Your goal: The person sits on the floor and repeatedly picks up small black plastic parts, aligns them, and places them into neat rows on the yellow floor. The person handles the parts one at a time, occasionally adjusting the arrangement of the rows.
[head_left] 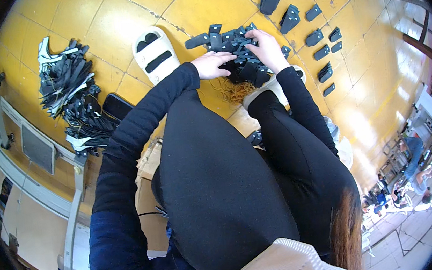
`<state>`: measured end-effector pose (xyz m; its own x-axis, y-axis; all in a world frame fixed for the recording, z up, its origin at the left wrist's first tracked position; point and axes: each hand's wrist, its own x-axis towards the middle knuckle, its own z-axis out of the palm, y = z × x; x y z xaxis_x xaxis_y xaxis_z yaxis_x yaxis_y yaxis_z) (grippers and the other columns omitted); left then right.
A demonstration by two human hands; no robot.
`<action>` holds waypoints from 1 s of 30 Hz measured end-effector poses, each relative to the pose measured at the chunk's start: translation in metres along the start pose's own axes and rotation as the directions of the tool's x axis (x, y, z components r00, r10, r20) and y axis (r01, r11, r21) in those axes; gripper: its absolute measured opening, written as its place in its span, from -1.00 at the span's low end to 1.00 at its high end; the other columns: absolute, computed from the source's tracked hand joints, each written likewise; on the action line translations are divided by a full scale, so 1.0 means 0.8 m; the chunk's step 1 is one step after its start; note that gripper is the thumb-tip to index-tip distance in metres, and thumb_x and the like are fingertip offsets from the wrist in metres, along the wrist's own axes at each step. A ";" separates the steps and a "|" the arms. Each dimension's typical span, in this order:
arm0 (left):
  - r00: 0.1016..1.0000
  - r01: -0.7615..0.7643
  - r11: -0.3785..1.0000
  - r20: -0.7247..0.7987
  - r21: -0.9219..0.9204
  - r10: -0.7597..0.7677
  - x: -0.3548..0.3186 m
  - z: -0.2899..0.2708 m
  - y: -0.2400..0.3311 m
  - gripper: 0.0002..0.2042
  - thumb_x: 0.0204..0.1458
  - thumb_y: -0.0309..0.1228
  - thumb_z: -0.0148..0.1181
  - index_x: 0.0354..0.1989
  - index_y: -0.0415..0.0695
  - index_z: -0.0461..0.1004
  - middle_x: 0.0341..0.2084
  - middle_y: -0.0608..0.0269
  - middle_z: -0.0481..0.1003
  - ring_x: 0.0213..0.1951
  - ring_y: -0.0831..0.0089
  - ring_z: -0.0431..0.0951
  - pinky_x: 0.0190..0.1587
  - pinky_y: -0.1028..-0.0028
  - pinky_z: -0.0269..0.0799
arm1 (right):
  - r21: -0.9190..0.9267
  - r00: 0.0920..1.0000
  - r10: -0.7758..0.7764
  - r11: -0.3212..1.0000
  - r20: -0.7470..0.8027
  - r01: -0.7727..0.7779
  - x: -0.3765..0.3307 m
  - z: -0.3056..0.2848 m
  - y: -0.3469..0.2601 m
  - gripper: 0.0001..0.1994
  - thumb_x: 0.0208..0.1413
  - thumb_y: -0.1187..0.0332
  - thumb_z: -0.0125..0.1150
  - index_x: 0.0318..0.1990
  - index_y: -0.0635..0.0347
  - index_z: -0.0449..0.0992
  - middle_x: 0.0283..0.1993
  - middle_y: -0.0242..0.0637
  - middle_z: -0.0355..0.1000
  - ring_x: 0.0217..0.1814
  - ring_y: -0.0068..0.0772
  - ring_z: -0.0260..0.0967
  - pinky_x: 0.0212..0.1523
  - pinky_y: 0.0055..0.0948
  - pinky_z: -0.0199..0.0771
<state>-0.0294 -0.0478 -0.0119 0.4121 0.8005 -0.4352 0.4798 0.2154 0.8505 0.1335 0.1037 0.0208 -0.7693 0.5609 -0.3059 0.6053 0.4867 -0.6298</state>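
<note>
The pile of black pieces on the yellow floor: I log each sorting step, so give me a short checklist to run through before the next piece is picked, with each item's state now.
1. Left hand on the pile of black pieces: ok, it rests at the near edge.
2. Right hand on the pile: ok, fingers spread over the top.
3. Either hand closed on a single piece: cannot tell.
4. Small sorted stacks apart from the pile: ok, spaced on the floor tiles.
5. Rubber bands within reach: ok, just below the hands.
6. White sandal clear of the pile: ok, lying to the left.
</note>
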 end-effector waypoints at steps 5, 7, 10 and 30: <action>0.999 -0.021 0.997 0.038 -0.068 0.024 -0.005 -0.001 -0.008 -0.44 0.09 -0.25 0.09 0.29 -0.03 0.14 0.20 0.00 0.24 0.22 0.08 0.23 0.27 0.23 0.09 | -0.088 0.991 0.027 0.996 0.130 -0.016 0.005 -0.001 -0.005 -0.75 -0.16 0.33 0.34 -0.29 0.19 0.51 -0.36 -0.20 0.42 -0.23 -0.12 0.39 -0.15 -0.29 0.39; 0.999 0.015 0.999 0.036 -0.037 -0.014 -0.007 0.002 -0.009 -0.44 0.07 -0.29 0.11 0.28 -0.01 0.16 0.16 0.01 0.27 0.19 0.08 0.26 0.24 0.23 0.14 | -0.135 0.992 -0.052 0.989 0.114 0.068 0.003 -0.002 -0.010 -0.76 -0.16 0.29 0.34 -0.32 0.18 0.52 -0.34 -0.22 0.43 -0.19 -0.12 0.37 -0.12 -0.27 0.37; 0.998 -0.061 0.996 -0.012 -0.072 0.060 -0.010 0.006 -0.011 -0.46 0.07 -0.31 0.11 0.26 0.01 0.18 0.16 0.02 0.28 0.18 0.08 0.28 0.24 0.24 0.16 | -0.172 0.983 0.008 0.985 0.186 0.025 0.003 -0.001 -0.014 -0.75 -0.14 0.23 0.32 -0.31 0.15 0.57 -0.31 -0.24 0.47 -0.14 -0.10 0.34 -0.05 -0.23 0.32; 0.846 -0.220 0.595 -0.455 -0.773 -0.279 -0.005 -0.056 0.029 -0.31 0.04 0.10 0.14 0.21 -0.14 0.22 0.10 0.08 0.32 0.11 0.31 0.31 0.16 0.32 0.19 | 0.530 0.956 0.164 0.803 0.245 -0.274 -0.007 -0.121 -0.046 -0.72 0.11 0.38 0.21 -0.06 0.36 0.46 -0.19 -0.38 0.50 -0.13 -0.67 0.37 -0.05 -0.63 0.31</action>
<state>-0.0547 -0.0207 0.0227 -0.1375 0.8716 -0.4706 -0.4040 0.3845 0.8300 0.1351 0.1470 0.1149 -0.6858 0.4520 -0.5705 0.5880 -0.1180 -0.8002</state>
